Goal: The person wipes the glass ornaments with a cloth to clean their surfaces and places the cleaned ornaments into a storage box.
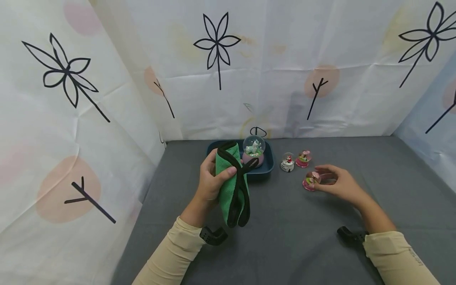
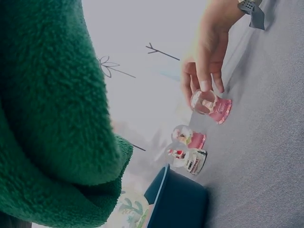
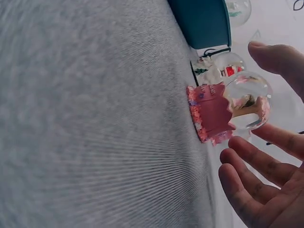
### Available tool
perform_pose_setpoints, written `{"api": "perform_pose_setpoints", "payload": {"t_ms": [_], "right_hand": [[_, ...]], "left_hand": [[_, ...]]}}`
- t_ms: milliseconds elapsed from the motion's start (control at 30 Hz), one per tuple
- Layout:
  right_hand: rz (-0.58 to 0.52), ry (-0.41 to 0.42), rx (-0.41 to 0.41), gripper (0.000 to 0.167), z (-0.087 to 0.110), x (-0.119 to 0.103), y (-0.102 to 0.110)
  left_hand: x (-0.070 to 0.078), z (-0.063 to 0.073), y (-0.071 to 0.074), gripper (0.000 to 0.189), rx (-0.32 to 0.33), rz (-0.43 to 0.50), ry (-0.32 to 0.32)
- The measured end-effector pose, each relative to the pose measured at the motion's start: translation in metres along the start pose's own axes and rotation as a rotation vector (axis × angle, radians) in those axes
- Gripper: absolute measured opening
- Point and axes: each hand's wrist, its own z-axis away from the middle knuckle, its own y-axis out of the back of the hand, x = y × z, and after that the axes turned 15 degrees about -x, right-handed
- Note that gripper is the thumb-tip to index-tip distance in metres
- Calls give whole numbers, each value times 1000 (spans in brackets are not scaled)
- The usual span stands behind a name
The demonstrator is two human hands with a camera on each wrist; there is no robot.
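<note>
My left hand (image 1: 211,178) grips a folded green cloth (image 1: 229,190) with dark trim, thumb across its front. The cloth fills much of the left wrist view as fluffy green (image 2: 52,104). My right hand (image 1: 338,182) is at a small snow globe (image 1: 311,181) with a pink base, standing on the table. In the right wrist view, the thumb and fingers (image 3: 259,175) are spread around the clear dome (image 3: 249,102), with the thumb apart from it. Behind this globe stand another pink-based snow globe (image 1: 303,158) and a white-based one (image 1: 287,162).
A dark blue tray (image 1: 268,166) stands at the back of the grey table, partly hidden by the cloth. In it sits a larger snow globe (image 1: 253,150) with a pink base. White patterned fabric (image 1: 270,99) hangs behind and beside the table.
</note>
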Motion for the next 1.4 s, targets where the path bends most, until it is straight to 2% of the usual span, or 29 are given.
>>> {"api": "perform_pose_setpoints", "payload": {"t_ms": [233, 533, 967, 1400], "right_hand": [[-7, -13, -17, 75, -1, 5, -3], [6, -7, -21, 67, -10, 16, -6], [30, -19, -41, 54, -18, 11, -6], [53, 48, -57, 38, -16, 10, -2]], "left_hand": [[-1, 2, 0, 59, 3, 6, 3], [-2, 3, -2, 58, -2, 17, 0], [-5, 2, -4, 63, -14, 14, 6], [-5, 1, -5, 60, -25, 13, 7]]}}
